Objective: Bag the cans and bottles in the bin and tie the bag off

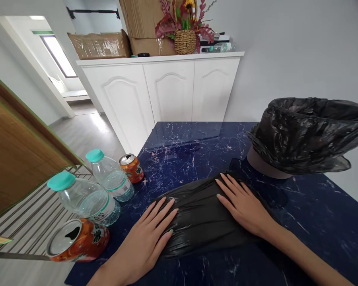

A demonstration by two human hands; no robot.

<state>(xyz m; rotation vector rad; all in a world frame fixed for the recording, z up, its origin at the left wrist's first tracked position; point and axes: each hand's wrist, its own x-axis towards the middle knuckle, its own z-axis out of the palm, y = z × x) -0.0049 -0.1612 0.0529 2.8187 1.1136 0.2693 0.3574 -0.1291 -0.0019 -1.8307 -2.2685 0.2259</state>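
Observation:
A black plastic bag [201,214] lies spread flat on the dark blue marbled table [179,143]. My left hand [150,232] rests flat on the bag's left part, its fingers stretched out. On the upper right part of the bag lies my right hand [241,202], palm down with fingers spread. Neither hand grasps anything. To the right stands a bin [268,167] lined with another black bag [307,127], whose edges fold over its rim.
Along the table's left edge stand two orange cans [89,242] and two clear bottles [89,198] with turquoise caps. A white cabinet [170,87] at the back bears cardboard boxes [100,44] and a flower basket [185,41]. A metal rack [32,222] is at left.

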